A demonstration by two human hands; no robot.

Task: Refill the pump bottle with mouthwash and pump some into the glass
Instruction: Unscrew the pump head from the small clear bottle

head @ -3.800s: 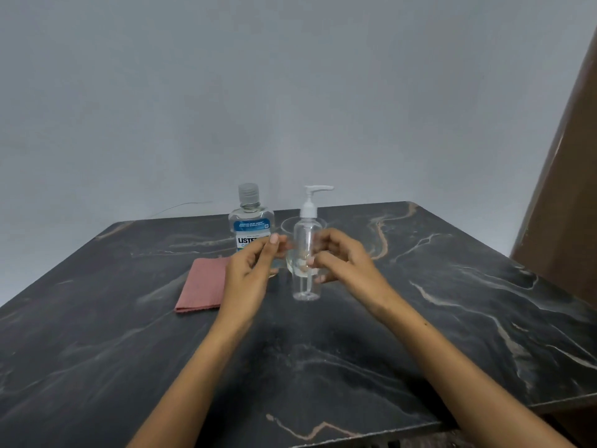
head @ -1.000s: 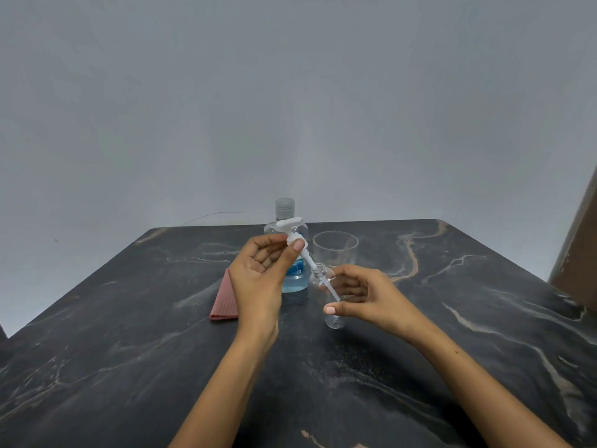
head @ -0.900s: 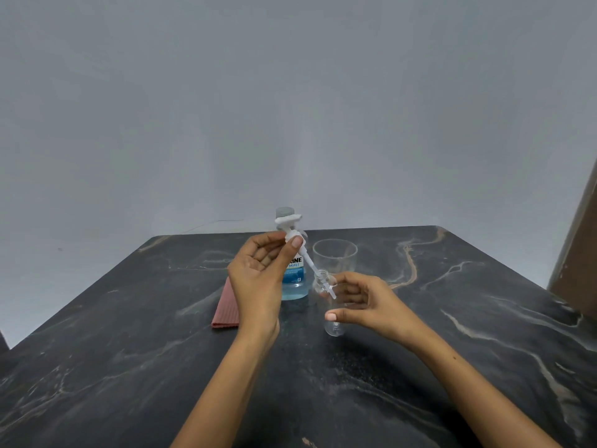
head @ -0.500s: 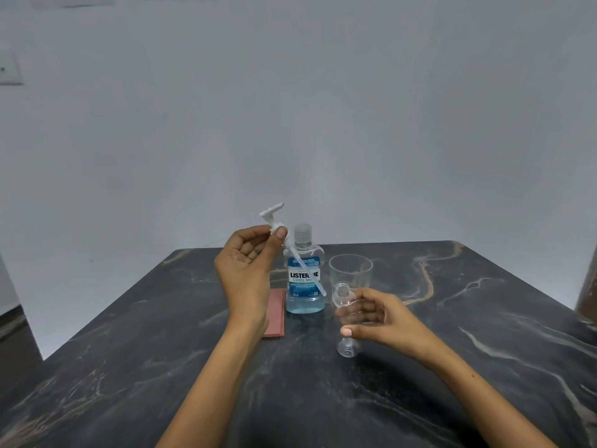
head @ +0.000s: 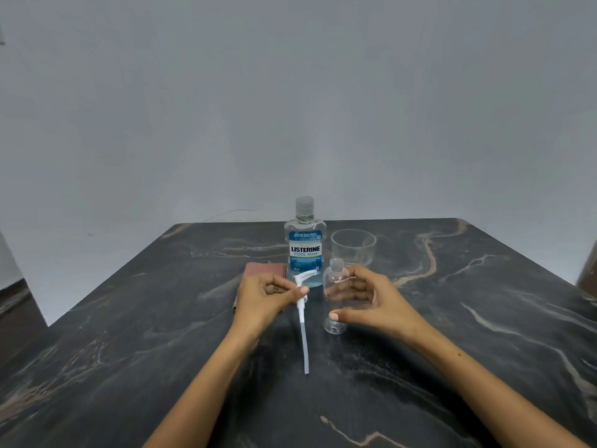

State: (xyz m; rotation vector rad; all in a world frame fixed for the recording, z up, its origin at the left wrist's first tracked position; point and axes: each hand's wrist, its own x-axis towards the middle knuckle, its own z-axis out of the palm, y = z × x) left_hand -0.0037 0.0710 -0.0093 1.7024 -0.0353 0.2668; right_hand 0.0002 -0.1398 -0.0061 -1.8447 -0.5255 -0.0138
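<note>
Clear plastic, uncapped and apparently empty, the small round pump bottle [head: 335,297] stood upright just below the middle of the frame on the dark veined marble table [head: 484,318], and was held by the right hand [head: 371,302], whose fingers were curled around its far side with the thumb near its base. The white pump head with its long translucent dip tube [head: 302,315] was pinched at the collar by the left hand [head: 263,299], closed narrowly around it, the tube's tip seeming to rest on the table lower in the frame. Opening the bottle was judged done; unscrewing the grey cap of the blue-labelled clear mouthwash bottle [head: 304,244], pouring, refitting the pump and pumping were judged left. The mouthwash bottle stood capped just above the hands, and the short clear drinking glass [head: 353,247], seemingly empty, stood just to its right. A folded reddish cloth [head: 263,269] was largely hidden behind the left hand. Whether any residue remained in the pump bottle could not be made out through the transparent wall, and the fingertips behind it were seen only through the plastic.
</note>
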